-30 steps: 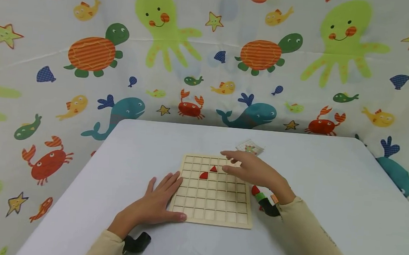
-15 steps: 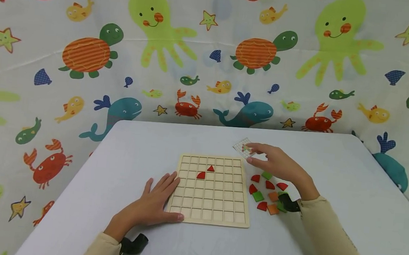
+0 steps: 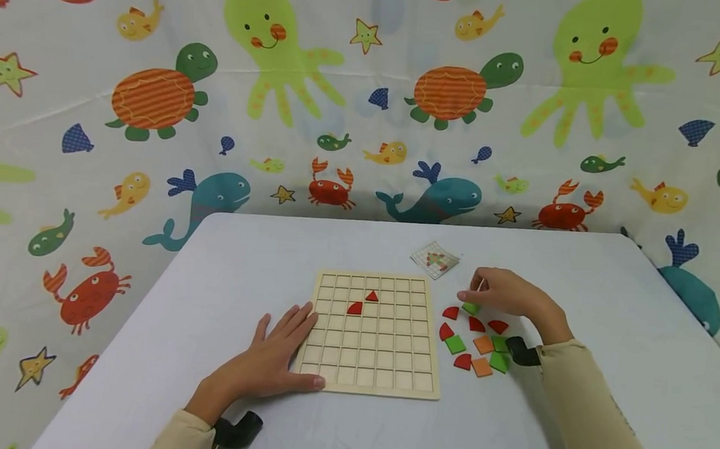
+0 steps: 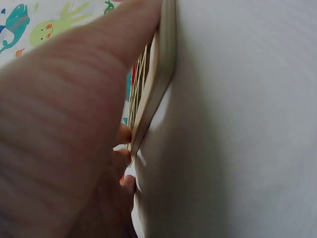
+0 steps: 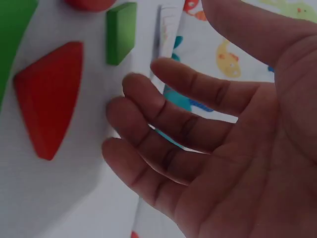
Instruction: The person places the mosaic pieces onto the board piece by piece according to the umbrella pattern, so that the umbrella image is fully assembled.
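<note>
Green tile [image 3: 470, 308] just beside the right hand [image 3: 508, 292] looks light, stiff, best pinched by opposite edges; that hand curves loosely, holding nothing; the left hand [image 3: 276, 359] rests spread against the board [image 3: 385, 394].

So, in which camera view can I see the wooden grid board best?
The head view: nearly the whole wooden board, with the left hand covering only some edge. The left wrist view shows its rim and a narrow slanted strip of grid; the right wrist view, none.
</note>
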Motion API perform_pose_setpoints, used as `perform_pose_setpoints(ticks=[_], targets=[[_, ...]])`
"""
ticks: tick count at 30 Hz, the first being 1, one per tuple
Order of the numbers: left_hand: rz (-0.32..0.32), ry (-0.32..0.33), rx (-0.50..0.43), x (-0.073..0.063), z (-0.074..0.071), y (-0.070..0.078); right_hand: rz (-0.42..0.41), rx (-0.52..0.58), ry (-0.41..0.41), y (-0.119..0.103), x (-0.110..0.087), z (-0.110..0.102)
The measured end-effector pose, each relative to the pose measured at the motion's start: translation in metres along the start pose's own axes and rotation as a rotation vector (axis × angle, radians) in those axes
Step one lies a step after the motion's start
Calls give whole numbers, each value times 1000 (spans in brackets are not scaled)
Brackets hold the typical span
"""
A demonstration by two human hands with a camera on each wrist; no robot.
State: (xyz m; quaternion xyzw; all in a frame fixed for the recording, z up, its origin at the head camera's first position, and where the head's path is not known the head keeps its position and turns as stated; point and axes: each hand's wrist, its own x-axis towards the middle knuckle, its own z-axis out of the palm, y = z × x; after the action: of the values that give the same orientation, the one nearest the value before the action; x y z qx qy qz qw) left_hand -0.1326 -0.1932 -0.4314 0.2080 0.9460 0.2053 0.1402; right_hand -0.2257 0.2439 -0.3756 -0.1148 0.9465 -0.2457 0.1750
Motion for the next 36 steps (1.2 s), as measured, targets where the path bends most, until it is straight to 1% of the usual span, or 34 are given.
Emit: perform_pose_setpoints(ticks=[4, 9, 21, 27, 33, 36], targets=[[0, -6, 2, 0, 1, 0, 36, -21, -34, 6, 3, 5], [1, -4, 10, 1, 0, 1, 45, -36, -52, 11, 5, 8], [15, 0, 0, -1, -5, 2, 48, -38, -37, 12, 11, 16], [10, 6, -2, -2, -5, 3, 33, -21, -38, 9, 11, 17], [10, 8, -1, -1, -4, 2, 50, 11, -21, 5, 11, 19], [13, 8, 1, -1, -3, 1, 47, 7, -13, 4, 12, 19]])
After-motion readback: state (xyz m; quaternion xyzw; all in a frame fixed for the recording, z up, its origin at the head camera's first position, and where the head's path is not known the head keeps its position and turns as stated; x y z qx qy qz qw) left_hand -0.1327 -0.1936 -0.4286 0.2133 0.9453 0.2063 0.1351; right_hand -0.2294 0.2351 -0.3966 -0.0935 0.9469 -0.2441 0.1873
